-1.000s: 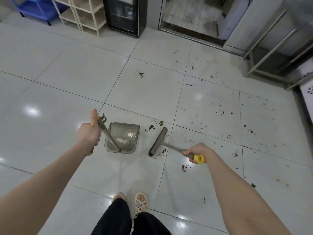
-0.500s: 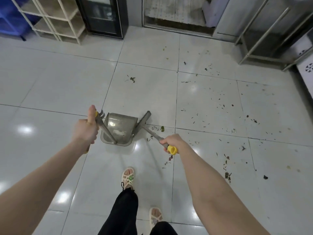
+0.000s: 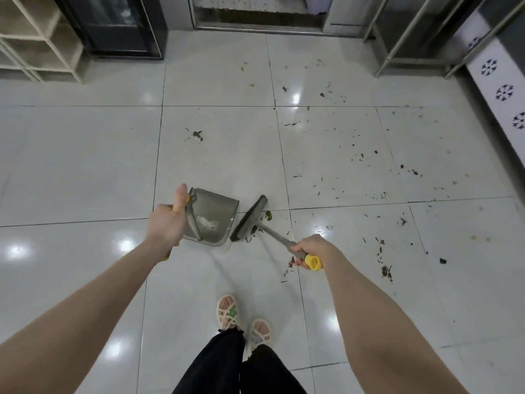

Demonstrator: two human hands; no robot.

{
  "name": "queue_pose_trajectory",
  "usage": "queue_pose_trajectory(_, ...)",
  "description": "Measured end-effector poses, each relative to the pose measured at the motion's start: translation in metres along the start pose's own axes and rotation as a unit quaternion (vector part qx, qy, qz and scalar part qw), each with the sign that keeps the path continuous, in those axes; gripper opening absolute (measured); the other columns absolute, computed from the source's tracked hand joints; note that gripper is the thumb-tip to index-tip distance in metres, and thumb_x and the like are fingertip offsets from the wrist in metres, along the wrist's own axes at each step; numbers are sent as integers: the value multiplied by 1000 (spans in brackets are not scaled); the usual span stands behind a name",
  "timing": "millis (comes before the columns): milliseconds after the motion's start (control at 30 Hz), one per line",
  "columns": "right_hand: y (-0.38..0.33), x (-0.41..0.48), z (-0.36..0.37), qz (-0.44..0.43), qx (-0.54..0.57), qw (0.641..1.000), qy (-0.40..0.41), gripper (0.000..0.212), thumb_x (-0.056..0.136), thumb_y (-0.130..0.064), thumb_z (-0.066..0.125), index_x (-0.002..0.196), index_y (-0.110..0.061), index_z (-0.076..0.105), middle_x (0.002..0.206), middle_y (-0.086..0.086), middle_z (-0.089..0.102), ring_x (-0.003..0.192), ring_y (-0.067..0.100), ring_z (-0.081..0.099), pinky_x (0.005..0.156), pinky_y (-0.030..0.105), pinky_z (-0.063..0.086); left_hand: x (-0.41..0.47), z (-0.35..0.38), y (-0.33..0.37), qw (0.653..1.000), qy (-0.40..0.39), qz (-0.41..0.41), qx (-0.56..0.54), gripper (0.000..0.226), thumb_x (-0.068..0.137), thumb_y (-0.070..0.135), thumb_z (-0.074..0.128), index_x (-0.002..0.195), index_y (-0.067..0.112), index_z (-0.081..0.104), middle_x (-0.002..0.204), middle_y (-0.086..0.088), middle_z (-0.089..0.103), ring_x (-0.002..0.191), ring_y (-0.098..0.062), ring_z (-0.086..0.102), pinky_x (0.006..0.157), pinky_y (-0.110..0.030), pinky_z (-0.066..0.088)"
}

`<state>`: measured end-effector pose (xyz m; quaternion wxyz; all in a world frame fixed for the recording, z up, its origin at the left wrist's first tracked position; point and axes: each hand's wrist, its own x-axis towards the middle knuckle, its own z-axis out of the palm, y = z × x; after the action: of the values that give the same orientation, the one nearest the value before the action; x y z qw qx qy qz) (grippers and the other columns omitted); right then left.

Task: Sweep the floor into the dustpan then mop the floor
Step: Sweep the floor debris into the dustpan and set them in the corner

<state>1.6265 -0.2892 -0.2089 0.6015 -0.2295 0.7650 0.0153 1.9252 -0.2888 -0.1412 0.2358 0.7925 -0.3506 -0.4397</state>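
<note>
My left hand (image 3: 167,223) grips the upright handle of a grey see-through dustpan (image 3: 216,211) that rests on the white tiled floor (image 3: 85,166). A little pale dust lies inside the pan. My right hand (image 3: 308,250) holds the grey, yellow-capped handle of a broom (image 3: 250,218). The broom's dark head sits on the floor just right of the pan's open side, with a few leaf scraps beside it. Dark debris (image 3: 355,157) is scattered over the tiles to the right and ahead.
My sandalled feet (image 3: 241,319) stand just behind the pan. A white shelf rack (image 3: 34,44) and a black glass-door cabinet (image 3: 119,27) line the far left wall. A metal frame (image 3: 397,46) and a patterned white panel (image 3: 502,92) stand at the right.
The broom head has swung from against the pan's right rim out to the right. I have stepped forward, and the far cabinets appear closer.
</note>
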Motion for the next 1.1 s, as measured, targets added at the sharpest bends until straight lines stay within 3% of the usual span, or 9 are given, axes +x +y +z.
queue_pose_trajectory(133, 18, -8, -32, 16, 14, 1000, 20, 18, 91, -5, 61, 82, 3, 49, 76, 23, 58, 40, 20, 54, 38, 23, 45, 3, 20, 11, 999, -9, 27, 21, 87, 66, 90, 22, 57, 6, 44, 52, -8, 47, 45, -25, 45, 48, -28, 39)
queue_pose_trajectory(367, 83, -18, -81, 51, 47, 996, 52, 19, 92, -9, 62, 95, 6, 52, 75, 22, 60, 39, 20, 56, 36, 21, 46, -16, 60, 17, 998, -42, 42, -3, 76, 81, 80, 28, 51, 12, 42, 47, -3, 43, 40, -21, 39, 38, -22, 32)
queue_pose_trajectory(500, 114, -24, -101, 84, 61, 992, 67, 19, 93, -8, 61, 82, 5, 52, 71, 19, 57, 50, 22, 51, 33, 20, 45, -32, 77, 16, 998, -53, 42, -8, 76, 82, 79, 29, 52, 11, 43, 47, -3, 43, 39, -20, 39, 39, -22, 32)
queue_pose_trajectory(667, 137, -35, -119, 29, 123, 987, 102, 21, 86, 2, 67, 72, 4, 52, 72, 17, 54, 51, 23, 52, 33, 21, 46, -53, 87, 12, 998, -52, 42, -16, 75, 84, 77, 28, 53, 11, 43, 48, -3, 42, 38, -19, 37, 40, -22, 32)
queue_pose_trajectory(867, 134, -49, -127, -22, 102, 992, 74, 19, 80, -2, 74, 74, 5, 57, 70, 14, 56, 47, 21, 55, 38, 20, 48, -73, 78, 7, 998, -28, 53, -20, 77, 83, 78, 27, 54, 9, 44, 50, -5, 43, 41, -20, 38, 42, -24, 32)
queue_pose_trajectory(1100, 100, -49, -74, -60, 20, 998, 7, 17, 81, -3, 73, 79, 4, 57, 67, 15, 58, 36, 16, 53, 37, 21, 47, -89, 53, -4, 998, 1, 70, 2, 76, 83, 78, 29, 55, 9, 44, 50, -6, 45, 45, -23, 40, 45, -25, 35)
